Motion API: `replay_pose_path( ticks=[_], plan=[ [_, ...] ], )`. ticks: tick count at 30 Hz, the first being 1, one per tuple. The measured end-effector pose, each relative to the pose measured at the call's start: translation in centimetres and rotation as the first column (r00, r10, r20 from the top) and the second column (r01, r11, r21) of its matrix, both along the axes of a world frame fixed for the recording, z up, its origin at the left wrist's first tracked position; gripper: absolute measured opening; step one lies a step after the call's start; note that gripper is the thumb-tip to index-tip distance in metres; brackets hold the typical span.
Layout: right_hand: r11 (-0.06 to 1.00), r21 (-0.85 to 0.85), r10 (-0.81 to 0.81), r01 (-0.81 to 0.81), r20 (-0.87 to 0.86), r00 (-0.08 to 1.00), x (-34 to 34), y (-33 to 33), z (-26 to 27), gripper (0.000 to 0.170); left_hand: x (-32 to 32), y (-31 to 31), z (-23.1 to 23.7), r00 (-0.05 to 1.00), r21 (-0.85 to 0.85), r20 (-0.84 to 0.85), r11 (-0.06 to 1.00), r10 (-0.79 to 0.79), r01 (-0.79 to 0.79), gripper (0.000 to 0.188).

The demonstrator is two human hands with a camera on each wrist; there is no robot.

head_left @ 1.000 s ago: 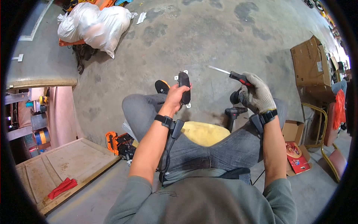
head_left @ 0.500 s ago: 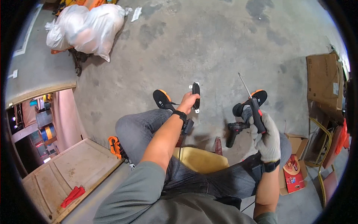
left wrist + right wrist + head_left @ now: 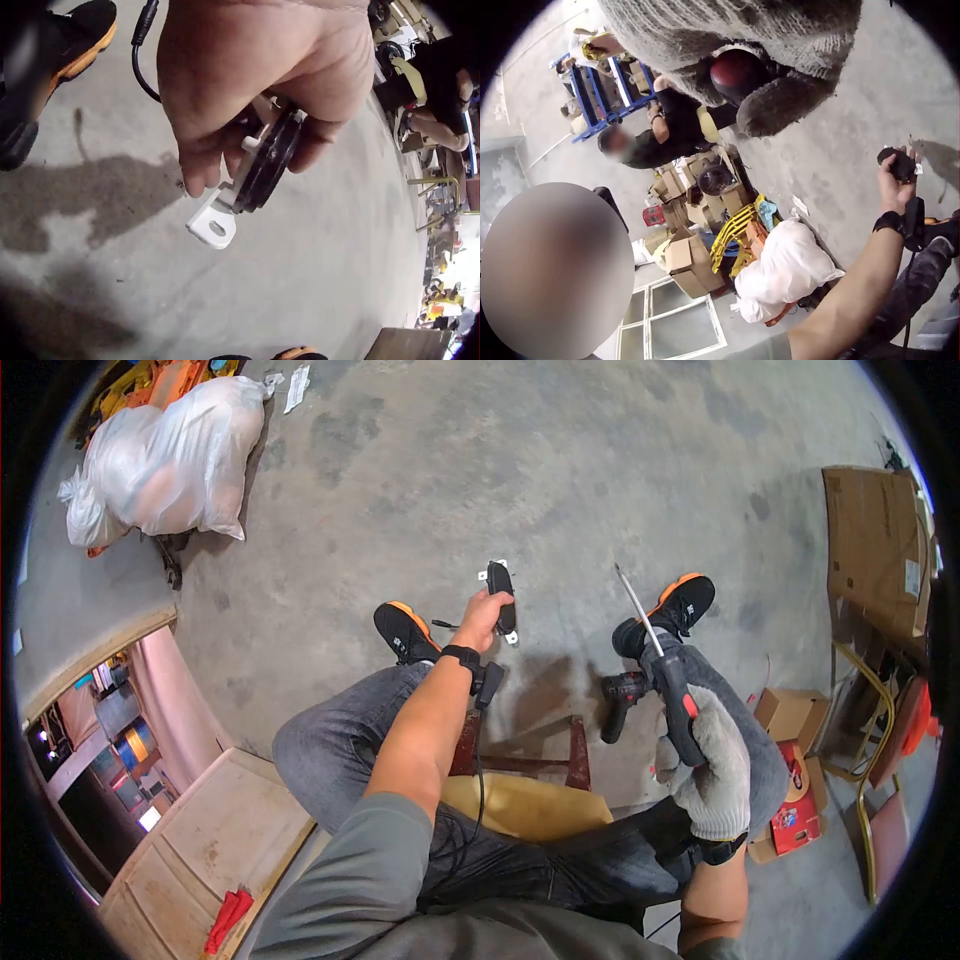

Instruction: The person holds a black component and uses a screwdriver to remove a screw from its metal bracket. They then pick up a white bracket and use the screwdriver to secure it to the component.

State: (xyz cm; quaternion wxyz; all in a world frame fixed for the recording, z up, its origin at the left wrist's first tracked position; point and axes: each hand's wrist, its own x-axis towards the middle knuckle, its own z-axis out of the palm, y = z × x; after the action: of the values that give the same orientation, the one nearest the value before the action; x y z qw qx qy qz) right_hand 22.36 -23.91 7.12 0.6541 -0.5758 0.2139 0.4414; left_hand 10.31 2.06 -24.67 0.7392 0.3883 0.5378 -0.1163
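Black bracketed unit [image 3: 503,600], in the head view: clasped by the bare left hand [image 3: 481,622] over the concrete floor [image 3: 560,510], just right of the left shoe [image 3: 404,632] and slightly farther ahead. Brought out to there within the last second, from about level with the left shoe. Swung round in the same time: screwdriver [image 3: 672,690], first aimed across toward the left shoe's side, now pointing ahead, well right of the left shoe, with the gloved right hand [image 3: 713,760] wrapped round its handle. As a judgement, no tool work under way on the unit; more like a pause, with neither thing set down. Hard to make out at its front end: power drill [image 3: 621,705], right of the left shoe and nearer the body.

In the left wrist view: unit seen edge-on, fingers curled about it, slotted white bracket [image 3: 214,227] sticking out. Broad face mostly hidden by the hand. Black cable [image 3: 140,64] near the left shoe, lost behind the hand; cannot tell any join to the unit, nor exact clearance from the floor.

In the right wrist view: glove bent round the red handle end [image 3: 739,73], shaft and tip out of sight. Unit small, details lost; left shoe mostly cut off.
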Motion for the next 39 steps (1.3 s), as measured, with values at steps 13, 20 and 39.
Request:
replay_pose_path(
  ticks=[13,20,39],
  plan=[
    [0.987,0.078,0.118,-0.143,0.262,0.958,-0.4,-1.6,1.5,0.040,-2.4,2.1,16.9,0.940,-0.122,0.266,0.975,0.212,-0.185,0.039],
    [0.961,0.200,0.113,-0.192,0.351,0.929,-2.7,-2.8,3.4,0.029,-8.7,1.1,26.9,0.782,-0.223,0.614,0.974,0.101,0.049,0.045],
    [0.808,0.052,0.536,-0.587,0.348,0.769,-5.8,-0.3,2.0,0.037,-13.4,-1.9,25.0,0.781,-0.051,0.618,0.996,0.090,-0.075,0.038]
  ],
)
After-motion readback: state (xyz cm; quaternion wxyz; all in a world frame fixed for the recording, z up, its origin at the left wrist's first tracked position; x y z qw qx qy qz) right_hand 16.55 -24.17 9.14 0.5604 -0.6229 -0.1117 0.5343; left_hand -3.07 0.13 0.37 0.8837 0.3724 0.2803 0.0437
